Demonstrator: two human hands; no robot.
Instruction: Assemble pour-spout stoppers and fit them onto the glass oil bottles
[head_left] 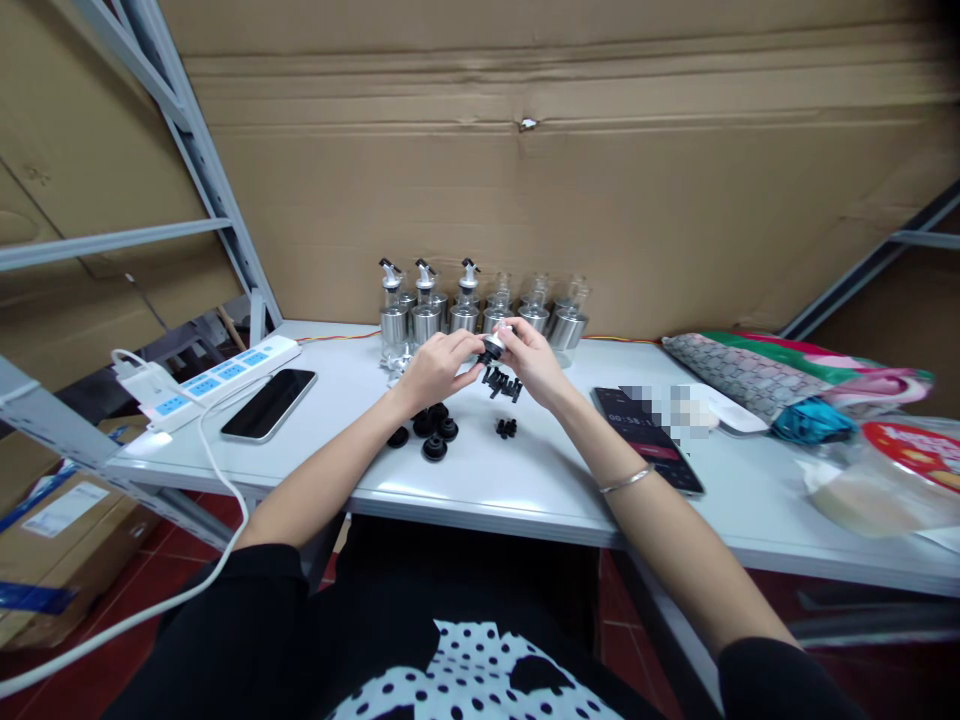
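Between my two hands, above the table, is a pourer spout [492,347] with a white upper part and a black ribbed stopper. My left hand [441,368] pinches its black side, and my right hand [534,360] grips the white part from the right. Below them lie several thin black pieces [504,384] and a small cluster of tiny black caps [506,428]. Several black round stoppers [434,449] sit near my left wrist. White-grey spout parts [394,368] are partly hidden behind my left hand.
Behind my hands stand steel-and-glass bottles [427,322] in rows, three with spouts fitted. A power strip [225,380] and phone [270,405] lie left; a phone with a timer [649,440], patterned bag [739,375] and tape roll [877,490] lie right. Cardboard [585,200] closes the back.
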